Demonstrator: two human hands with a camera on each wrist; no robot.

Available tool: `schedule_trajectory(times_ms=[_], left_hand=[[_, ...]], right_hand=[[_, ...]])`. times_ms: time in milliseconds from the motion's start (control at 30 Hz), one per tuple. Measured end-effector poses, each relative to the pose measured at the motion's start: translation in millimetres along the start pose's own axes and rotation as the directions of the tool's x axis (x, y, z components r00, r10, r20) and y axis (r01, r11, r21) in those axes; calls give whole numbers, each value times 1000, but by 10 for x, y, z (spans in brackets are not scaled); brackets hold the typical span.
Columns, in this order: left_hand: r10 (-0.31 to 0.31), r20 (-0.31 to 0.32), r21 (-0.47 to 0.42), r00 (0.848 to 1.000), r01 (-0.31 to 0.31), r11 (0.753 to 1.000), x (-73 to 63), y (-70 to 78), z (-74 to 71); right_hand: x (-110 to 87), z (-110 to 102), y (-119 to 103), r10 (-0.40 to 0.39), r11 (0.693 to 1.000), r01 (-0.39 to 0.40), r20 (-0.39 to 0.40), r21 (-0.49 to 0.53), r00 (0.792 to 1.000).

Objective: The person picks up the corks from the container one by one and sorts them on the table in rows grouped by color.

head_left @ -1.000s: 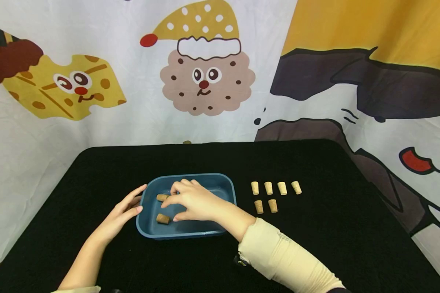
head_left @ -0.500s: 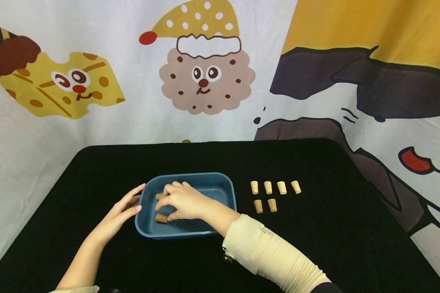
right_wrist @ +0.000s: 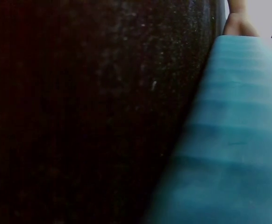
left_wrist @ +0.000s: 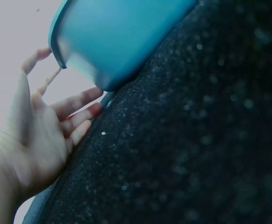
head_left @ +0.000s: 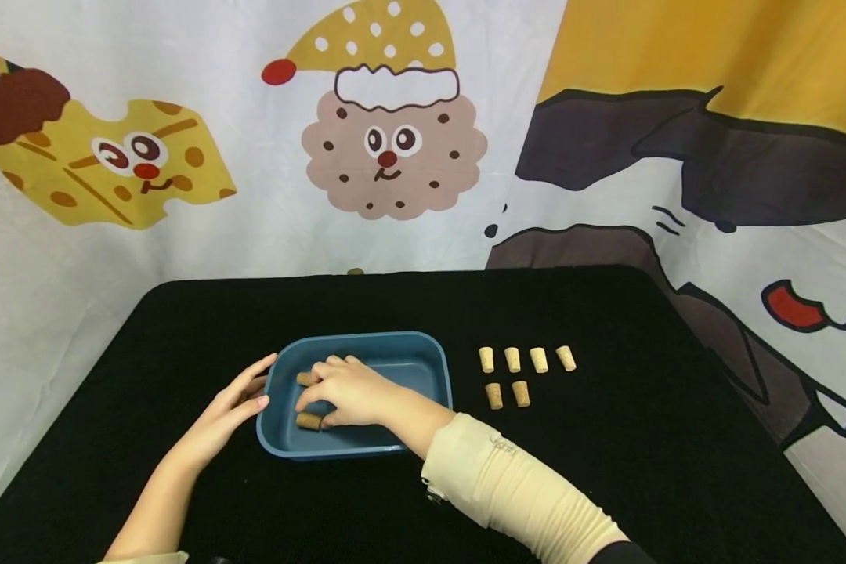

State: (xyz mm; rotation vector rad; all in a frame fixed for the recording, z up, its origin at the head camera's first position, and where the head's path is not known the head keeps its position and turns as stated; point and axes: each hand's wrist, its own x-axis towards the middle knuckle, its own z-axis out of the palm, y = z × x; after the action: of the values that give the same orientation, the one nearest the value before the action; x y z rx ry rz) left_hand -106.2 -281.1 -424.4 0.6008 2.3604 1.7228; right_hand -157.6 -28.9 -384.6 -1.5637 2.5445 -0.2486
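Observation:
In the head view my right hand (head_left: 350, 392) is down inside the blue tub (head_left: 356, 452), its fingers bent. Its thumb tip is at the right end of a brown cork (head_left: 308, 421) lying on the tub floor, and the index fingertip is by the upper left side. Whether they pinch it is unclear. A second cork (head_left: 303, 379) lies behind, partly covered by the fingers. My left hand (head_left: 229, 411) rests its extended fingertips against the tub's left end; the left wrist view shows this hand (left_wrist: 42, 135) with fingers spread beside the tub wall (left_wrist: 112, 42).
Right of the tub, several pale corks (head_left: 512, 359) stand in a back row, with two browner corks (head_left: 493, 395) in front. All are on a black cloth table (head_left: 606, 454). A printed curtain (head_left: 240, 235) hangs behind. The right wrist view mostly shows the tub's outer wall (right_wrist: 234, 140).
My right hand has moved left and slightly down inside the tub, over to the front cork, covering more of the rear one. The left hand has stayed at the tub's end.

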Motion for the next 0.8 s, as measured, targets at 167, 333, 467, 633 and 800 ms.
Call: schedule_trajectory(times_ms=[167,333,467,633,800], left_hand=[[-8,-6,-1,1000,8,1000,3,-1,2],[-19,-12,1,1000,19,1000,-7,4,15],[-30,-17,0,999,30,1000,-19,3,23],[-37,-20,-2,999,37,999,-8,-6,26],[-38,-24,3,999,38,999,0,-8,14]], right_hand=[[6,26,-6,0,1000,0,-2,-4,1000],[-9,22,-18,-6,1000,5,-9,-14,1000],[-41,-6,-27,-7,1000,6,-22,-25,1000],[-94,-80,-42,-2,1000,2,-61,-3,998],[-175,-167,-61,1,1000,1,-110,17,994]])
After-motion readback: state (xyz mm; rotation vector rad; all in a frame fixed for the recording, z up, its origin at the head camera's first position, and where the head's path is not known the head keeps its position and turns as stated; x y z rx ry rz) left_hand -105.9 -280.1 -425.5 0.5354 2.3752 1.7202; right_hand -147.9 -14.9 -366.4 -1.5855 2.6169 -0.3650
